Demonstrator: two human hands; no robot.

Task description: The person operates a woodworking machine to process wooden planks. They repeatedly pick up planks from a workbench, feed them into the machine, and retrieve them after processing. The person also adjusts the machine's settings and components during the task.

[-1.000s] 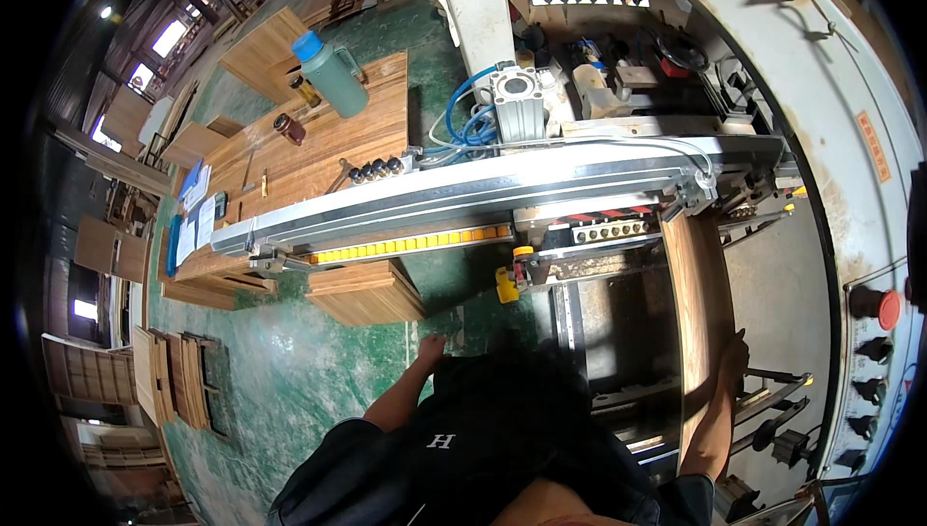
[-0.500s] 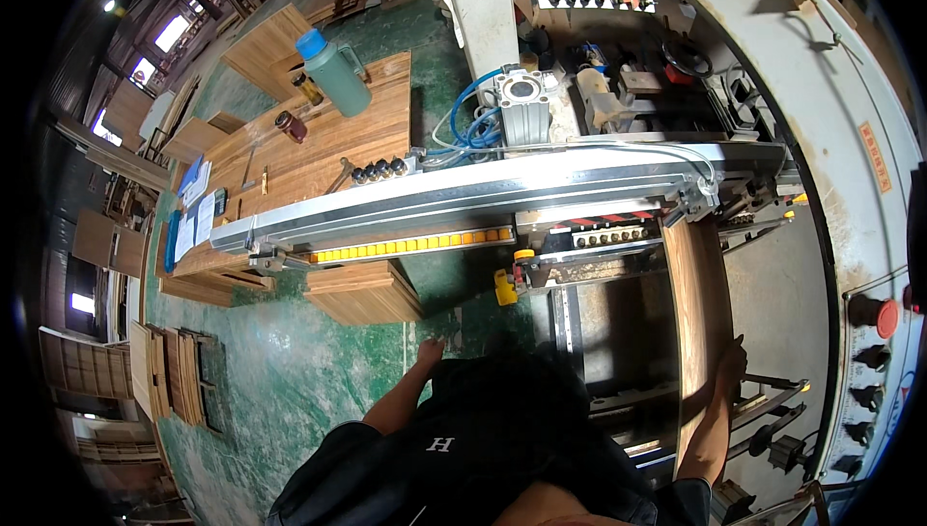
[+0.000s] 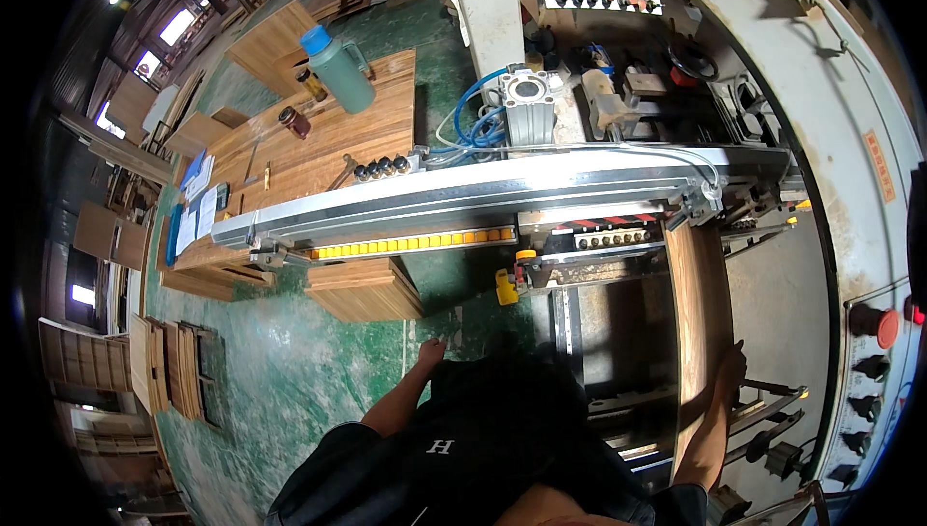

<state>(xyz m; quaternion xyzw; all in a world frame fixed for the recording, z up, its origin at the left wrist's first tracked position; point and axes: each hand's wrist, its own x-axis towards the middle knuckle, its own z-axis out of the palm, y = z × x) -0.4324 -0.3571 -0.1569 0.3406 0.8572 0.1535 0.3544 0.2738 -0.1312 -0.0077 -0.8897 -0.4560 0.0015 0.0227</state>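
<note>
A long wooden board (image 3: 688,333) with a pale edge and brown grain lies in the machine on my right, running from under the metal beam toward me. My right hand (image 3: 733,365) is at the board's right side, its fingers against that side and partly hidden. Beside my body, over the green floor, hangs my left hand (image 3: 432,350), loosely curled with nothing visible in it. The silver metal beam (image 3: 463,183) crosses in front of me, with a row of yellow blocks (image 3: 415,244) below it.
A wooden table (image 3: 319,154) at the far left bears a green flask (image 3: 338,72), a jar (image 3: 294,123) and papers (image 3: 200,212). Stacked panels (image 3: 362,291) stand beneath the beam. On the right is a control panel with a red button (image 3: 881,329). A yellow stop (image 3: 506,287) juts out ahead.
The view has shifted very slightly. Both hands and the board keep their places.
</note>
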